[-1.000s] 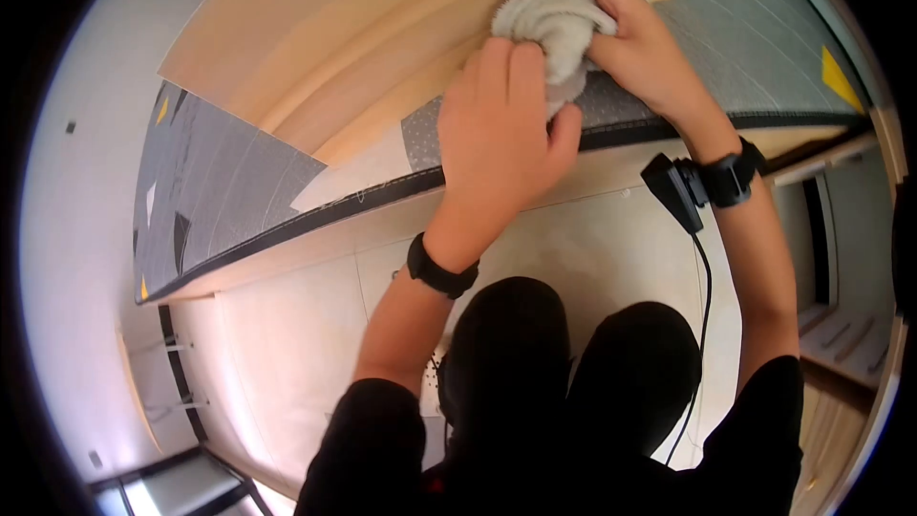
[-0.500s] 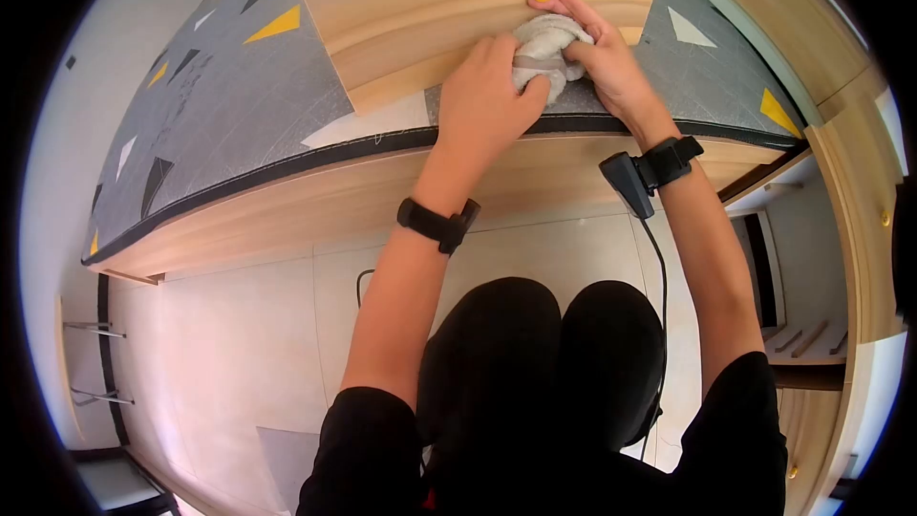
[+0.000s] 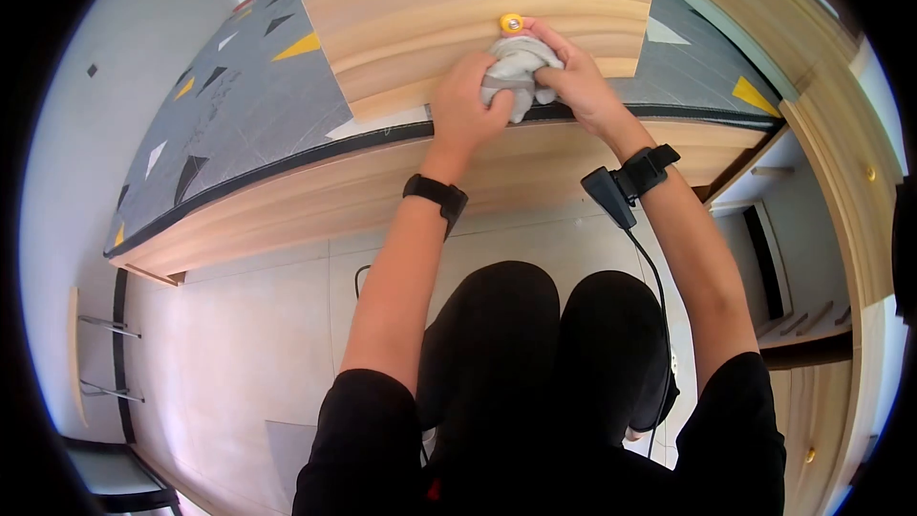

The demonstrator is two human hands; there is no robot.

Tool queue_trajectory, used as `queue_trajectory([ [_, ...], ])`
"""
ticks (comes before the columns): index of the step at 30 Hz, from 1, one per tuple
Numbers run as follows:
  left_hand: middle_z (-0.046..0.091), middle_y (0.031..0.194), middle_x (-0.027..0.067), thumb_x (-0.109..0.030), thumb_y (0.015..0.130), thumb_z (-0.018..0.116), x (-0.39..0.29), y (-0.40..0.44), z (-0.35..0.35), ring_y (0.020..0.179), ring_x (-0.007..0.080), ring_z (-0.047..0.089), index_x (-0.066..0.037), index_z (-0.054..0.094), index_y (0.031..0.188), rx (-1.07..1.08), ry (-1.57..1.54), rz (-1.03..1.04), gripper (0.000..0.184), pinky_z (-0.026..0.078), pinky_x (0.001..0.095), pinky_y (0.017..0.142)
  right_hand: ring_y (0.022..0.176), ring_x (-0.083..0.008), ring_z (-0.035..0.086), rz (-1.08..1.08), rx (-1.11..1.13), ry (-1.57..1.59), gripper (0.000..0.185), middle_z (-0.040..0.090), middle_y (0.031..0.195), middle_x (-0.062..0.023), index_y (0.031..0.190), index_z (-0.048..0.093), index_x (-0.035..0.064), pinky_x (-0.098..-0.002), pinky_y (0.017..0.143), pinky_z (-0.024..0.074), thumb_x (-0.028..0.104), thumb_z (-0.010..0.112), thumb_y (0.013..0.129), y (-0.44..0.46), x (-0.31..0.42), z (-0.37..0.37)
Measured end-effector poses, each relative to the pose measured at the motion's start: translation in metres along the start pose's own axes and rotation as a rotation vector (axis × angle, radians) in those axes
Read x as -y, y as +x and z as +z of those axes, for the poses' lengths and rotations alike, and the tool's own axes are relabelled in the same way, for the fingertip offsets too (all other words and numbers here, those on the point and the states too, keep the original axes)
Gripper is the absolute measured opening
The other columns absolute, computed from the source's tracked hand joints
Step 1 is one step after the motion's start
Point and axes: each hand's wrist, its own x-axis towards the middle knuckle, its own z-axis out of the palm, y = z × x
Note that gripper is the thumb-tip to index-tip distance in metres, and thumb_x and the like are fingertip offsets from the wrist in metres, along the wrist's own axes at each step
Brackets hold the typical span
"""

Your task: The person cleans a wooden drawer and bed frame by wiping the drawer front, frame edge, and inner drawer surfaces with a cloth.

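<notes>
A light wood-grain board (image 3: 411,19) with a round yellow knob (image 3: 512,23) stands tilted on the grey patterned bed surface (image 3: 248,100). In front of its lower part is a bunched pale grey cloth (image 3: 517,65). My left hand (image 3: 466,103) grips the cloth from the left, fingers curled into it. From the right, my right hand (image 3: 585,88) is closed on the same cloth, thumb pressed in. Its outer fingers reach up beside the knob; whether they touch it I cannot tell. Part of the cloth is hidden by both hands.
The bed's dark piped edge (image 3: 287,155) runs above a wooden side panel (image 3: 315,201). Open shelving (image 3: 802,239) stands at the right. A black device with a cable (image 3: 608,197) is strapped to my right wrist. My knees are close to the bed over pale floor tiles (image 3: 239,325).
The view has shifted, and the board's top edge now shows. My hands, the cloth and the knob appear further left and lower in the view. Both hands keep their hold on the cloth.
</notes>
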Motion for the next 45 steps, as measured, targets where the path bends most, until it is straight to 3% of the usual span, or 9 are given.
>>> queue_trajectory([
  [5,0.063,0.096,0.0166,-0.011,0.072,0.063,-0.014,-0.010,-0.017,0.087,0.0372,0.062,-0.003,0.061,0.103,0.214,0.135,0.056,0.032,0.051,0.0411,0.074,0.118,-0.0235,0.052,-0.278,0.118,-0.382,0.075,0.058,0.129,-0.0070,0.144,0.043,0.0143,-0.0301,0.098,0.0435,-0.008,0.052,0.074,-0.022,-0.005,-0.021],
  [7,0.063,0.099,0.0166,-0.011,0.073,0.063,-0.027,-0.014,-0.026,0.088,0.0371,0.061,-0.004,0.060,0.106,0.292,0.183,0.068,0.034,0.051,0.0420,0.073,0.114,-0.0263,0.056,-0.540,0.082,-0.903,0.074,0.057,0.131,-0.0073,0.140,0.049,0.0158,-0.0372,0.101,0.0415,-0.008,0.054,0.070,-0.033,-0.010,-0.030],
  [17,0.062,0.101,0.0096,-0.011,0.076,0.062,-0.082,-0.052,-0.051,0.088,0.0284,0.064,-0.009,0.055,0.113,0.538,0.408,0.247,0.038,0.052,0.0398,0.068,0.114,-0.0301,0.055,-0.545,0.214,-1.116,0.055,0.060,0.126,-0.0095,0.119,0.065,0.0100,-0.0410,0.099,0.0424,-0.007,0.060,0.067,-0.083,0.030,-0.033],
  [19,0.062,0.116,0.0127,-0.013,0.083,0.060,-0.090,-0.041,-0.062,0.105,0.0323,0.061,-0.007,0.054,0.120,0.647,0.433,0.201,0.038,0.052,0.0422,0.083,0.112,-0.0305,0.057,-0.623,0.252,-1.141,0.052,0.062,0.124,-0.0113,0.120,0.064,0.0081,-0.0388,0.097,0.0449,-0.005,0.058,0.070,-0.088,0.036,-0.034],
  [30,0.063,0.102,0.0024,-0.014,0.081,0.063,-0.110,-0.025,-0.092,0.087,0.0253,0.063,-0.014,0.055,0.121,0.514,0.362,0.376,0.041,0.051,0.0390,0.069,0.105,-0.0338,0.058,-0.188,0.304,-0.989,0.042,0.063,0.114,-0.0170,0.117,0.062,0.0003,-0.0388,0.093,0.0460,0.008,0.051,0.077,-0.109,0.090,-0.027],
  [36,0.061,0.091,-0.0002,-0.015,0.077,0.070,-0.129,0.007,-0.104,0.075,0.0212,0.062,-0.021,0.058,0.125,0.471,0.370,0.570,0.049,0.049,0.0337,0.059,0.102,-0.0356,0.058,-0.412,0.271,-1.140,0.042,0.063,0.108,-0.0174,0.114,0.063,0.0012,-0.0410,0.093,0.0457,0.009,0.048,0.075,-0.092,0.105,-0.049],
  [40,0.059,0.086,0.0028,-0.021,0.086,0.066,-0.126,0.020,-0.106,0.076,0.0231,0.060,-0.022,0.061,0.125,0.524,0.474,0.472,0.040,0.048,0.0341,0.062,0.100,-0.0367,0.058,-0.372,0.203,-1.058,0.036,0.064,0.106,-0.0174,0.112,0.064,0.0026,-0.0415,0.092,0.0463,0.012,0.050,0.080,-0.074,0.093,-0.060],
  [42,0.059,0.085,0.0053,-0.023,0.090,0.063,-0.126,0.026,-0.105,0.077,0.0250,0.058,-0.020,0.062,0.126,0.557,0.507,0.444,0.036,0.048,0.0349,0.065,0.098,-0.0370,0.060,-0.077,0.202,-1.171,0.031,0.065,0.104,-0.0184,0.110,0.064,0.0042,-0.0427,0.089,0.0474,0.019,0.052,0.087,-0.075,0.083,-0.062],
  [45,0.058,0.085,0.0073,-0.023,0.093,0.059,-0.122,0.036,-0.100,0.079,0.0255,0.058,-0.017,0.066,0.120,0.653,0.279,0.120,0.028,0.047,0.0341,0.068,0.083,-0.0382,0.064,-0.126,0.168,-1.204,0.026,0.067,0.088,-0.0182,0.103,0.066,0.0061,-0.0441,0.075,0.0505,0.027,0.053,0.093,-0.089,0.057,-0.070],
])
